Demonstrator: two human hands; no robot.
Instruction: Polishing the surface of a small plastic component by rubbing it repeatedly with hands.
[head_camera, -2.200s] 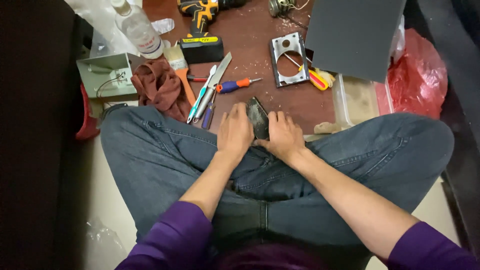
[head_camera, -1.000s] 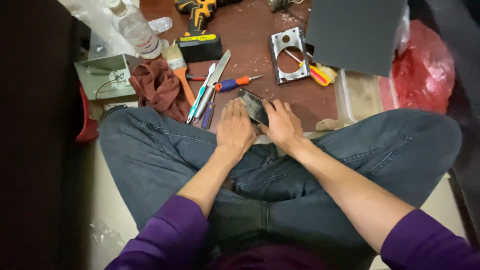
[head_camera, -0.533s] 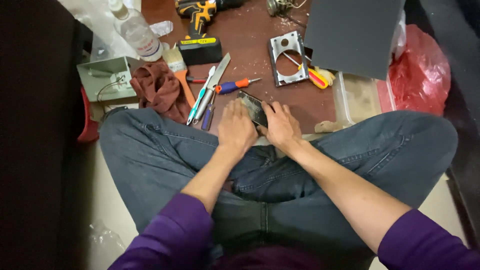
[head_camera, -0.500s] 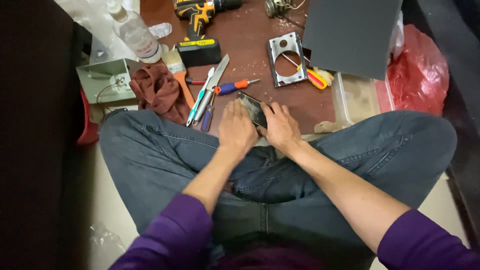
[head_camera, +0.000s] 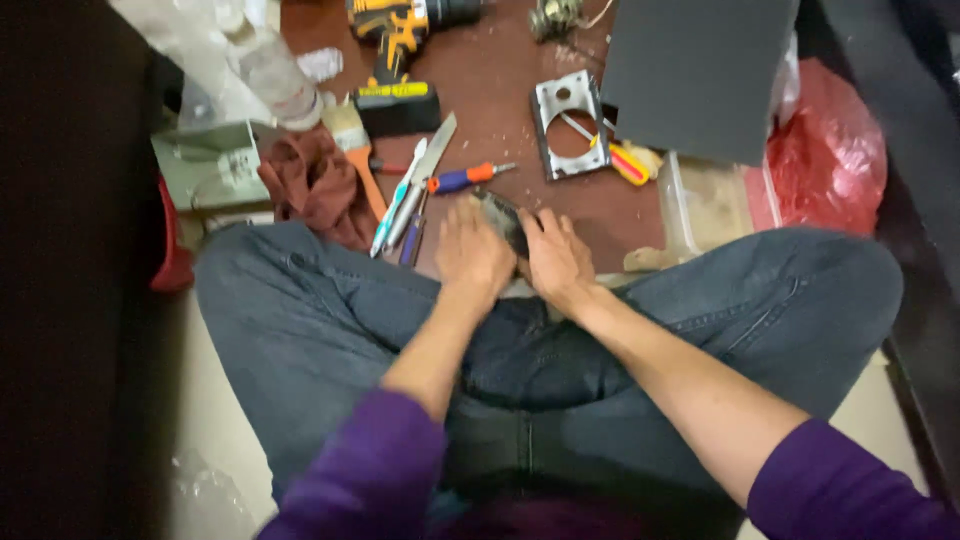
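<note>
I see my 2 hands pinching a small dark part between them, left hand and right hand fingers curled, just below the screwdriver.

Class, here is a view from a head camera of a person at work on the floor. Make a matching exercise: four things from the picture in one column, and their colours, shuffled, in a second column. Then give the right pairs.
Things:
1. cordless drill
2. plastic bag
3. rag
4. square plate with a round hole

Colours:
A. silver-grey
B. yellow and black
C. bright red
D. dull reddish brown

Pairs: 1-B, 2-C, 3-D, 4-A
</note>
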